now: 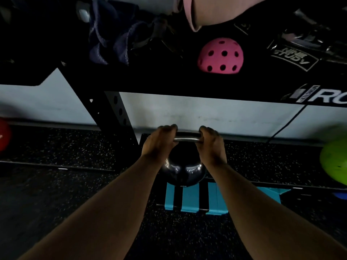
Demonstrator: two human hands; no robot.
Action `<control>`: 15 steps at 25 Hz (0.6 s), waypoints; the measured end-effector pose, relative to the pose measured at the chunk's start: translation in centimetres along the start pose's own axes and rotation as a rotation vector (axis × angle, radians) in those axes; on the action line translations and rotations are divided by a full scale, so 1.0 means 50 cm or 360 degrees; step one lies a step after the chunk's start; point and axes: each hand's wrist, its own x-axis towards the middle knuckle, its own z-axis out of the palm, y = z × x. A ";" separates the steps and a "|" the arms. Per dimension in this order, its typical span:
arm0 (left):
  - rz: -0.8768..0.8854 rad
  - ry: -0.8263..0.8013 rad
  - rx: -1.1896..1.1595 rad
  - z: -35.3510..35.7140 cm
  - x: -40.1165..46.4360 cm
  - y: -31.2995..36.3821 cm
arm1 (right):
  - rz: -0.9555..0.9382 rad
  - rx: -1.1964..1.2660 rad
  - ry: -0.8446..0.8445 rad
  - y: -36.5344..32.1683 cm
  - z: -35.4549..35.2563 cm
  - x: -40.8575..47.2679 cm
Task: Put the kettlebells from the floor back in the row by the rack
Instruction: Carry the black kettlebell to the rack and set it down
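fingers (170, 128) of both hands are curled shut over the steel handle (186, 140), the left hand (159, 142) at its left end and the right hand (211, 143) at its right, equally near. the handle's long axis runs left to right across centre frame. the black kettlebell (185, 170) hangs directly below the knuckles, above a blue striped block (195, 197), just right of the rack upright (117, 111); whether it touches anything underneath is unclear.
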 end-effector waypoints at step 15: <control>-0.0118 -0.0164 -0.0465 0.000 0.028 -0.009 | -0.0050 -0.0232 -0.0420 0.008 -0.036 0.042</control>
